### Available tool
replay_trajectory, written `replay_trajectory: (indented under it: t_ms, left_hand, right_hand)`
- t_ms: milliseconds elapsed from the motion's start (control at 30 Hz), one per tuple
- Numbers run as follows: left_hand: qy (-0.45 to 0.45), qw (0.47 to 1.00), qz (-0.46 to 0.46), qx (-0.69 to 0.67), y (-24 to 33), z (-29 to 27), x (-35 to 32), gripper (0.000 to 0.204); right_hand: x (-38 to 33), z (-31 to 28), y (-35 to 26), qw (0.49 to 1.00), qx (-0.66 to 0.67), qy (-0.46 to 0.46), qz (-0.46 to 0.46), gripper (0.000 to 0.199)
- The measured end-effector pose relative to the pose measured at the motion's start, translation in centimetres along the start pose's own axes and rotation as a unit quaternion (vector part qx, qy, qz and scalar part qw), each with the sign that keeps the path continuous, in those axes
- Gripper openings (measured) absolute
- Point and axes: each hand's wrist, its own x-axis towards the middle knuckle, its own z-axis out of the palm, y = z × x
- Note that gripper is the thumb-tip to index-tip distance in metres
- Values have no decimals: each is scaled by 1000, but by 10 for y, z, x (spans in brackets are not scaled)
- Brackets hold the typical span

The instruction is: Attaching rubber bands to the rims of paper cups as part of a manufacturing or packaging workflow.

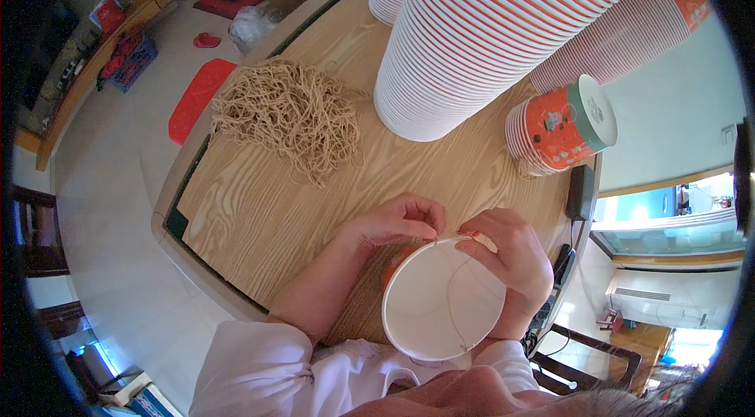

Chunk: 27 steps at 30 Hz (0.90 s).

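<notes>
A round paper bucket [425, 303], white inside and orange outside, stands tilted in front of my chest with its open mouth facing up. A thin tan string [450, 291] runs in a curve across its mouth, from the near rim to the far rim. My left hand [405, 220] is closed in a pinch at the far rim, with a bit of string at the fingertips. Just to its right, my right hand [511, 252] pinches string at the same rim, its palm over the bucket's right side. The fingers partly hide the string's end.
A loose heap of tan strings [287, 118] lies at the table's left. Tall nested stacks of paper buckets [464, 47] lean at the back. A shorter stack of orange and green buckets [558, 126] stands to the right, near a black power adapter [580, 193]. A red stool [200, 101] is beyond the left edge.
</notes>
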Motion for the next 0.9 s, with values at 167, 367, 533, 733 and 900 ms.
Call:
replay_trajectory:
  t_ms: [167, 367, 533, 733, 900]
  left_hand:
    - [38, 996, -43, 66, 17, 13, -12, 13]
    - [77, 967, -125, 210, 47, 52, -45, 22]
    - [109, 876, -98, 460, 65, 96, -77, 21]
    - [224, 758, -36, 611, 60, 147, -106, 14]
    - [247, 737, 44, 628, 63, 174, -127, 12]
  right_hand:
    - [-8, 8, -3, 998, -11, -45, 33, 23]
    - [-24, 18, -24, 997, 16, -45, 53, 19]
    - [-40, 28, -45, 992, 64, -14, 109, 17]
    - [-63, 34, -84, 987, 125, 43, 93, 11]
    - [-92, 53, -106, 975, 176, 105, 91, 8]
